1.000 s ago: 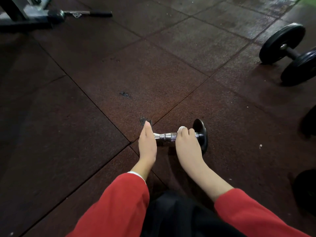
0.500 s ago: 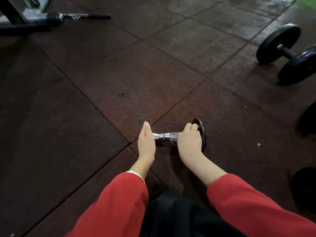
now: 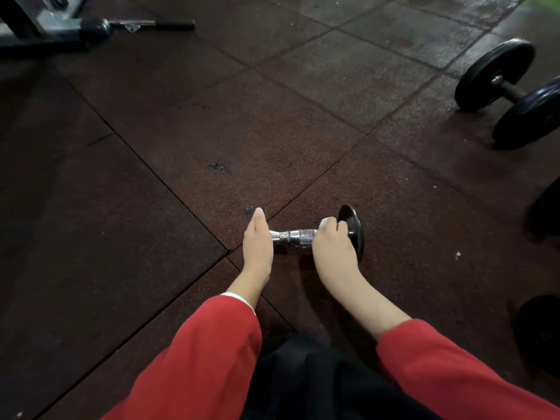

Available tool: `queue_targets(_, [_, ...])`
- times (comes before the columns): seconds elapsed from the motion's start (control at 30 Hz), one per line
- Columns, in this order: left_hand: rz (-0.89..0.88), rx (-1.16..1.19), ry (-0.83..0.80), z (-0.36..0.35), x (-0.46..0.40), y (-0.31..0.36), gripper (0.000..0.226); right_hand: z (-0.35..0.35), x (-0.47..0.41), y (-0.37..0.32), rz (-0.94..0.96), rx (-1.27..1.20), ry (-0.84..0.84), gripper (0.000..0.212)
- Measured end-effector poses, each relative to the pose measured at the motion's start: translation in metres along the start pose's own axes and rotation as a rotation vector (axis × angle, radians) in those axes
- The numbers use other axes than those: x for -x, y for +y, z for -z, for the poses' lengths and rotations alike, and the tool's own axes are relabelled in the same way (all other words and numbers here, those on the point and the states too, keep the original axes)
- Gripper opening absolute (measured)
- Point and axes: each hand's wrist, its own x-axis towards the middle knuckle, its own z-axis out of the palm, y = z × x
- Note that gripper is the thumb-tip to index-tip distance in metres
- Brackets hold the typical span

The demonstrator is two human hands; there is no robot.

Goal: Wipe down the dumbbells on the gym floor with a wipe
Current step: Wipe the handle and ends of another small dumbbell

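Observation:
A small dumbbell (image 3: 295,237) with a knurled chrome handle lies crosswise on the rubber floor in front of me. My left hand (image 3: 257,247) rests with straight fingers against its left end and hides that plate. My right hand (image 3: 333,253) is curled over the handle's right end, just beside the black right plate (image 3: 353,227). It grips a white wipe (image 3: 328,221), of which only a small bit shows at the fingertips.
A larger black dumbbell (image 3: 512,92) lies at the far right. Two more dark weights (image 3: 545,207) (image 3: 539,331) sit at the right edge. A machine base (image 3: 45,25) with a black-gripped bar (image 3: 151,24) stands at the top left. My red sleeves fill the bottom.
My right hand slid along the handle to the right plate, then back a little to the left; the wipe shows again at its fingertips. The left hand stayed in place.

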Motion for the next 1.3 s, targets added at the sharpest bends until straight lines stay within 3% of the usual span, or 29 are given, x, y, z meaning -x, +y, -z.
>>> queue_targets(0.13, [-0.017,0.000,0.015,-0.001,0.003,-0.003,0.051,0.003,-0.016,-0.003,0.222,-0.255,-0.052,0.031])
queue_targets(0.37, [-0.027,-0.002,0.017,0.000,0.002,-0.007,0.050,0.006,-0.015,-0.022,0.504,-0.458,-0.011,0.035])
queue_targets(0.73, [-0.060,-0.018,0.018,-0.001,0.000,-0.010,0.050,0.016,-0.038,-0.033,0.519,-0.356,-0.124,0.030])
queue_targets(1.0, [-0.028,0.015,0.023,-0.001,-0.001,-0.012,0.052,0.005,0.002,-0.025,0.523,-0.467,0.040,0.044])
queue_targets(1.2, [-0.040,-0.006,0.038,-0.002,-0.003,-0.010,0.051,-0.008,0.006,-0.021,0.641,-0.119,0.195,0.036])
queue_targets(1.3, [-0.044,-0.016,0.037,-0.002,-0.004,-0.008,0.050,0.000,-0.004,-0.030,0.559,-0.166,0.170,0.035])
